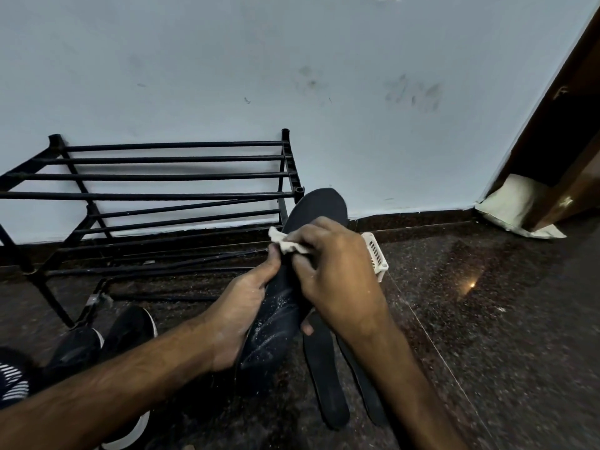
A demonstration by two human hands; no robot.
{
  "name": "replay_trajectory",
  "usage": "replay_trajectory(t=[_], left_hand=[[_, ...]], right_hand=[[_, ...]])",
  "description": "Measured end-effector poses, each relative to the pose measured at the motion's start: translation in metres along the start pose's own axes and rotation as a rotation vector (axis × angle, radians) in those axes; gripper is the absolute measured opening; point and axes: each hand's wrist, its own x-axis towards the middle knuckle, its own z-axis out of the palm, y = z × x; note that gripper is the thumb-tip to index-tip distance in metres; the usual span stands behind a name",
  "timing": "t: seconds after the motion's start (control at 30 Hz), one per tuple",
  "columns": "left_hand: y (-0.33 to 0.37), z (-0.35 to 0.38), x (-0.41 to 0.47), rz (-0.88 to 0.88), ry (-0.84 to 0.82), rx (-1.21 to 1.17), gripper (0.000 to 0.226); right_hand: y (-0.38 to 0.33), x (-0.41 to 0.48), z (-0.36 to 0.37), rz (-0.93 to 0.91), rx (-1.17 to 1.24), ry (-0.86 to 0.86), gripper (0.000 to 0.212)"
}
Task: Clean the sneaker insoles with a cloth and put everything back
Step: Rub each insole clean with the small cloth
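Black insole [319,206], raised above the floor [487,336], is gripped at its edge by your left hand [242,319], so sweep the white cloth [287,244] pinched in your right hand [334,274] lengthwise (brace underneath firmly).

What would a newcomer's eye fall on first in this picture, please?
In the centre, the left hand grips a dark insole that glistens with wet specks, while the right hand holds a white cloth against it. Two more insoles lie on the dark floor just below the hands. A black shoe rack stands against the pale wall on the left.
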Motion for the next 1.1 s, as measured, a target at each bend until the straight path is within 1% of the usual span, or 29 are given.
replay_trajectory(t=[0.07, 0.17, 0.23, 0.33, 0.37, 0.5, 0.53, 0.63, 0.67, 0.73, 0.8, 0.83, 0.87, 0.97, 1.03, 1.1], left_hand=[[0.0, 0.005, -0.001, -0.008, -0.006, 0.007, 0.055], [0.001, 0.002, 0.0, -0.004, 0.006, 0.066, 0.066], [0.003, 0.0, 0.0, -0.013, 0.001, 0.057, 0.069], [0.007, 0.0, 0.0, -0.058, -0.025, -0.027, 0.067], [0.008, -0.001, 0.0, -0.065, -0.017, -0.028, 0.066], [0.004, -0.004, 0.003, -0.076, -0.019, 0.04, 0.067], [0.004, -0.005, 0.004, -0.08, -0.023, 0.029, 0.066], [0.007, -0.007, 0.003, -0.109, -0.032, -0.055, 0.064], [0.009, -0.007, 0.003, -0.112, -0.04, -0.066, 0.065], [0.01, -0.007, 0.004, -0.105, -0.031, -0.056, 0.066], [0.007, -0.007, 0.005, -0.091, -0.024, -0.027, 0.065], [0.006, -0.006, 0.005, -0.09, -0.023, -0.021, 0.064], [0.006, -0.007, 0.004, -0.091, -0.023, -0.026, 0.064], [0.009, -0.009, 0.002, -0.1, -0.058, -0.044, 0.062], [0.01, -0.009, 0.001, -0.097, -0.051, -0.036, 0.06], [0.008, -0.01, 0.001, -0.089, -0.044, 0.019, 0.062]], right_hand=[[0.001, 0.001, 0.003, -0.024, -0.003, 0.03, 0.022], [0.015, 0.005, -0.003, 0.082, -0.058, 0.127, 0.025], [0.016, 0.005, -0.005, 0.074, -0.034, 0.097, 0.026], [0.006, 0.001, -0.001, -0.048, 0.045, -0.025, 0.026], [0.006, 0.001, 0.0, -0.05, 0.041, -0.036, 0.026], [0.019, 0.001, -0.002, 0.072, -0.047, 0.094, 0.027], [0.017, 0.001, -0.002, 0.075, -0.041, 0.083, 0.027], [0.001, -0.003, 0.002, 0.014, 0.04, -0.07, 0.026], [-0.002, -0.003, 0.003, 0.009, 0.062, -0.089, 0.026], [0.003, -0.001, 0.001, 0.065, 0.041, -0.057, 0.026], [0.013, 0.002, -0.003, 0.129, -0.028, 0.022, 0.026], [0.015, 0.003, -0.005, 0.133, -0.033, 0.046, 0.025], [0.014, 0.003, -0.005, 0.118, -0.01, 0.041, 0.025], [0.002, -0.001, 0.002, 0.022, 0.084, -0.05, 0.024], [0.002, -0.001, 0.004, 0.022, 0.054, -0.025, 0.026], [0.014, 0.002, -0.002, 0.079, -0.049, 0.017, 0.027]])
